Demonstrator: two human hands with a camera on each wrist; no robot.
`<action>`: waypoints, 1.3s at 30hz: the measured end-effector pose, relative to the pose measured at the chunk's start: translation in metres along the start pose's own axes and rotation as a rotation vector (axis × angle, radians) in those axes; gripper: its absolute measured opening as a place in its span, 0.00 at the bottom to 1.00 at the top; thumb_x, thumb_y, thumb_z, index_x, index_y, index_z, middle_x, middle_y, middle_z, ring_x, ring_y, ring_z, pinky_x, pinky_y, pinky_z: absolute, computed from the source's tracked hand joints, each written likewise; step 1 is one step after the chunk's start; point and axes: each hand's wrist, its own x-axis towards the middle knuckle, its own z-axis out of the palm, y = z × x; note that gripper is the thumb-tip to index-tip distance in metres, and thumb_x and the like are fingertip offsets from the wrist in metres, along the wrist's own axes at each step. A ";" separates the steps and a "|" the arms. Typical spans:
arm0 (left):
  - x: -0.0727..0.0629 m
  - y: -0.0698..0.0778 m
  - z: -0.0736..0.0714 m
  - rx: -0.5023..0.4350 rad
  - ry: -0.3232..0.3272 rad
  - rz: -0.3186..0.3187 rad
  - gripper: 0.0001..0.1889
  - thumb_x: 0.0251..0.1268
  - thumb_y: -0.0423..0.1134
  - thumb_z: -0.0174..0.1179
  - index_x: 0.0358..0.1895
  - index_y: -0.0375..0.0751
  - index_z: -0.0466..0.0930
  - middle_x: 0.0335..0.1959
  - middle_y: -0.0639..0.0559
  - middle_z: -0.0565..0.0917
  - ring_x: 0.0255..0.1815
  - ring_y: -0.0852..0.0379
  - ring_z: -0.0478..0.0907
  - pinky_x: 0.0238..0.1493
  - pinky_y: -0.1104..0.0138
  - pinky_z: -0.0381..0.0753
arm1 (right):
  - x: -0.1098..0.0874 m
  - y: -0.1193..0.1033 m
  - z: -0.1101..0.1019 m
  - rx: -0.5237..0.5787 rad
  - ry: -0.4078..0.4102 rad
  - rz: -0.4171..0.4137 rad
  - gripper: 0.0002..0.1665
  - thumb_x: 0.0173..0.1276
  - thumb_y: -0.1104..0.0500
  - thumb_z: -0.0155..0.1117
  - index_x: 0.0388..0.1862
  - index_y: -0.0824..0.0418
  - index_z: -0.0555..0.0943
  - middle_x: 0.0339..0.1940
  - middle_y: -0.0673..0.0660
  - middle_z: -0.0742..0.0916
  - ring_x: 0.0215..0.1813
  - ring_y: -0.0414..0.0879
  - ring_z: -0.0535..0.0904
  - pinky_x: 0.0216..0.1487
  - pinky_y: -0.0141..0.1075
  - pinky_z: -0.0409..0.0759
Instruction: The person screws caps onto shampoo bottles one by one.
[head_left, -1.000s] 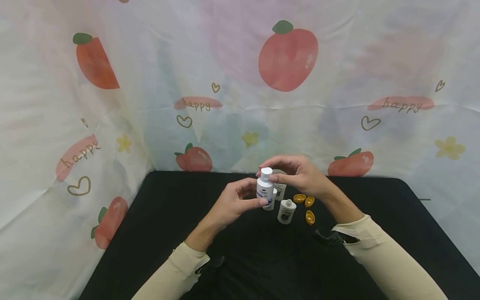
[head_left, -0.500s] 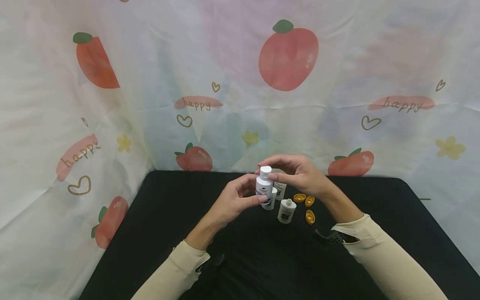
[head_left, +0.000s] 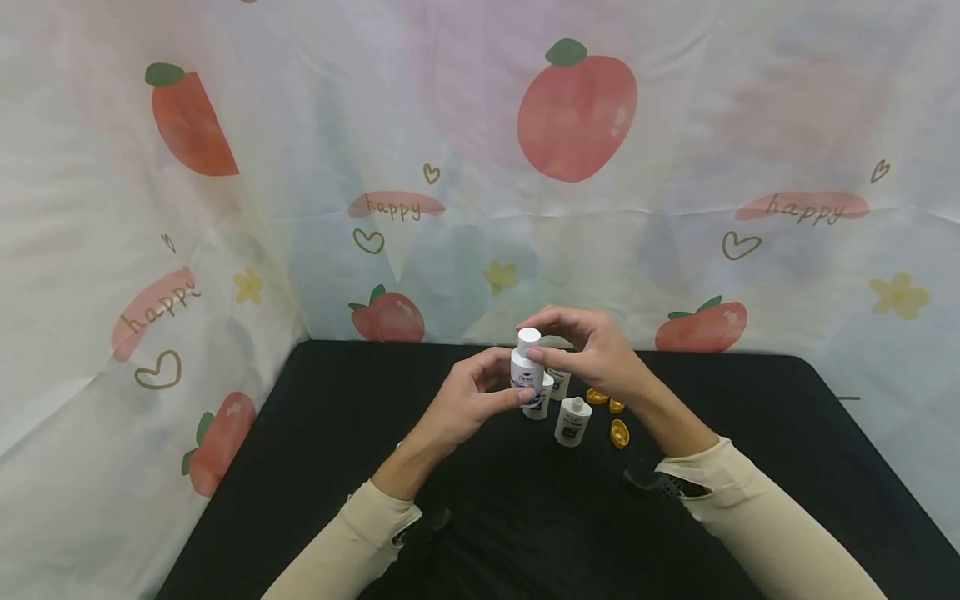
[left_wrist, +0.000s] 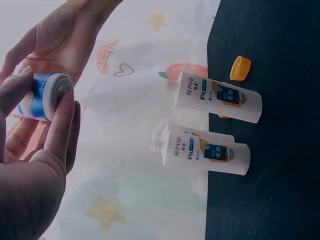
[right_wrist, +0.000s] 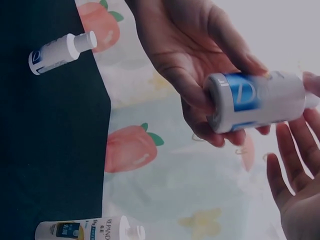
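Observation:
My left hand [head_left: 468, 400] holds a small white bottle [head_left: 527, 371] with a blue label, fingers round its lower body, above the black table. At the bottle's white cap [head_left: 528, 337], my right hand [head_left: 592, 350] pinches between thumb and index finger. In the right wrist view the bottle [right_wrist: 265, 100] lies across the left hand [right_wrist: 195, 55], its base toward the camera's left; the right hand [right_wrist: 300, 185] is cut off by the frame's edge. Its other fingers are spread, away from the body. The cap's end is partly hidden there.
Behind and below the hands stand white REPAND bottles without caps [head_left: 572, 422], and a second blue-labelled bottle [right_wrist: 55, 54] with a white cap. Several yellow caps [head_left: 619, 434] lie to their right on the black table [head_left: 360, 417]. A printed curtain [head_left: 465, 125] closes off the back and left.
The held bottle has risen slightly and shifted a little left. My right hand and forearm have also moved left, now covering part of the yellow caps at the back.

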 end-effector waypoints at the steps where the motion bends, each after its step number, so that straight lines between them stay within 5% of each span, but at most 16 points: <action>1: 0.000 0.000 0.000 0.004 0.006 -0.001 0.18 0.66 0.33 0.68 0.59 0.42 0.80 0.49 0.46 0.84 0.50 0.52 0.81 0.57 0.59 0.79 | 0.000 0.000 0.001 -0.008 0.015 -0.002 0.15 0.68 0.72 0.67 0.53 0.68 0.82 0.48 0.56 0.86 0.54 0.50 0.82 0.62 0.40 0.78; 11: 0.001 -0.003 0.003 0.075 0.074 0.032 0.16 0.63 0.34 0.71 0.53 0.44 0.83 0.44 0.49 0.86 0.48 0.54 0.82 0.59 0.56 0.79 | 0.001 0.000 0.010 -0.025 0.086 -0.047 0.15 0.65 0.74 0.68 0.49 0.64 0.84 0.41 0.57 0.85 0.46 0.48 0.80 0.59 0.37 0.78; 23: 0.003 0.000 0.005 0.114 0.132 0.046 0.18 0.64 0.36 0.71 0.56 0.46 0.82 0.47 0.51 0.86 0.50 0.56 0.83 0.61 0.52 0.78 | 0.004 -0.005 0.013 -0.042 0.134 0.008 0.12 0.68 0.69 0.68 0.50 0.63 0.84 0.47 0.57 0.86 0.51 0.48 0.81 0.59 0.38 0.77; 32: 0.000 0.004 -0.002 0.048 0.046 0.041 0.20 0.67 0.36 0.69 0.60 0.47 0.80 0.49 0.50 0.84 0.52 0.55 0.81 0.58 0.51 0.78 | 0.002 0.001 0.004 0.170 -0.013 0.011 0.18 0.72 0.69 0.64 0.59 0.69 0.80 0.54 0.56 0.85 0.59 0.51 0.81 0.61 0.41 0.79; 39: 0.000 0.004 -0.002 0.037 0.012 0.018 0.19 0.67 0.34 0.68 0.59 0.44 0.80 0.49 0.47 0.84 0.51 0.52 0.81 0.56 0.59 0.79 | 0.003 0.003 -0.003 0.161 -0.085 -0.002 0.19 0.72 0.69 0.63 0.60 0.70 0.79 0.55 0.58 0.86 0.58 0.51 0.82 0.61 0.40 0.79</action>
